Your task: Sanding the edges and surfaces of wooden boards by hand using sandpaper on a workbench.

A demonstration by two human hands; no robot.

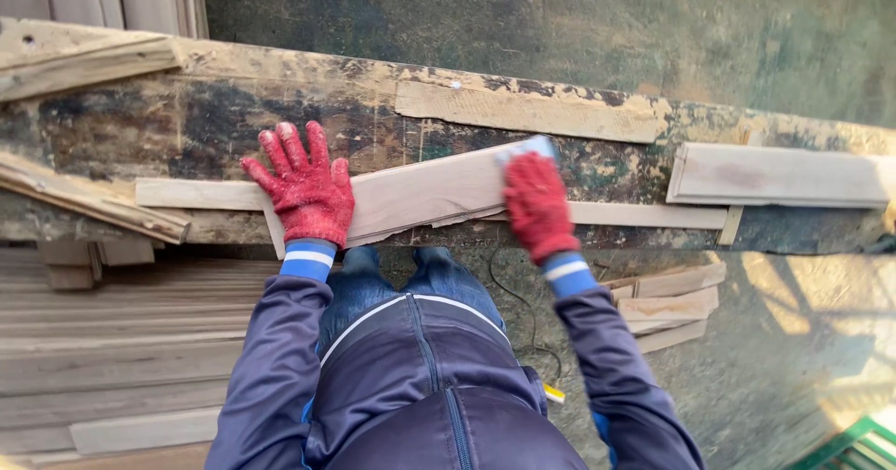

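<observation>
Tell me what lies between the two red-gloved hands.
Head view: only bare pale wooden board spans from left hand to right hand.

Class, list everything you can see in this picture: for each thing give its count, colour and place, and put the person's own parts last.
Workbench: one, worn and dark-stained, across the middle.
Board: one, pale wood, on the bench under both hands.
Sanding block: one, light blue, under the right hand.
Long strip: one, pale, behind the board.
Loose boards: several, pale, on the bench.
Offcuts: a few, pale, on the floor at right.
Left hand: red glove, flat on the board.
Right hand: red glove, grip closed on the sanding block.
</observation>
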